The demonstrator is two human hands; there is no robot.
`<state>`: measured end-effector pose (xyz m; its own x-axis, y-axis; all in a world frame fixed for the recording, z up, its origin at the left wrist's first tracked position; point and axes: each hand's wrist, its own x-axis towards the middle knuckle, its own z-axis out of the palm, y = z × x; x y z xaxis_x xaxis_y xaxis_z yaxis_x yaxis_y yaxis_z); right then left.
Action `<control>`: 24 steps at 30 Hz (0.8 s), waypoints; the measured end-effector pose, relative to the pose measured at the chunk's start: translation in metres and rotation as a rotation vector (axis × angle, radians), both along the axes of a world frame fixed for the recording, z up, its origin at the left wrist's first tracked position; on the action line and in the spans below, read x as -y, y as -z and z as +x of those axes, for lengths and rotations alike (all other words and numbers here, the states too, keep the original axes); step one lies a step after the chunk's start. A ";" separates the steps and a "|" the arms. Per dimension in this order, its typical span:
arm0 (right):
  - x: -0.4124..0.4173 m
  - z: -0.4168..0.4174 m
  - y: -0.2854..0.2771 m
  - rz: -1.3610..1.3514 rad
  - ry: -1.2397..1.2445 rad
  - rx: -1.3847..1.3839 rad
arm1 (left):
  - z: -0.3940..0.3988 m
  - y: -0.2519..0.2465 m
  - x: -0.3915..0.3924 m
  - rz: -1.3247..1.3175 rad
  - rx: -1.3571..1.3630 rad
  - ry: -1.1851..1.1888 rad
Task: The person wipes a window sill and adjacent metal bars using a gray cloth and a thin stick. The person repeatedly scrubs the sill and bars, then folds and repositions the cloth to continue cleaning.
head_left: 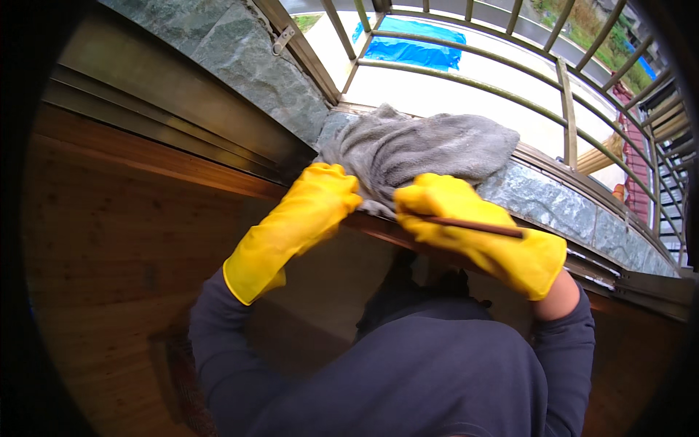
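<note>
A damp-looking grey cloth (pixel 431 145) lies bunched over the stone sill, its folds gathering toward me. My left hand (pixel 322 194), in a yellow rubber glove, has its fingers curled around the cloth's near left edge. In a matching glove, my right hand (pixel 448 213) is closed around a thin brown stick (pixel 475 225) that points back along the wrist. The stick's front end is hidden by the hand. Right-hand knuckles meet the near edge of the cloth; whether they also pinch it cannot be seen. Some blur covers both gloves.
Beneath the cloth runs a grey-green stone sill (pixel 546 191) beside a metal window track (pixel 592 261). A metal railing (pixel 480 84) stands just beyond. At left are a bronze-coloured window frame (pixel 164 120) and a wooden ledge (pixel 153 155). A blue tarp (pixel 415 41) lies outside.
</note>
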<state>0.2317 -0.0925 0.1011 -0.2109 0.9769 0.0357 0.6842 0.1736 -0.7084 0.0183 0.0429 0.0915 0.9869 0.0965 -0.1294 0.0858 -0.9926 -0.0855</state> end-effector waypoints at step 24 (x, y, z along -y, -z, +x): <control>0.259 0.181 -0.047 -0.365 0.917 -0.390 | 0.217 0.016 0.149 -0.764 -0.029 0.385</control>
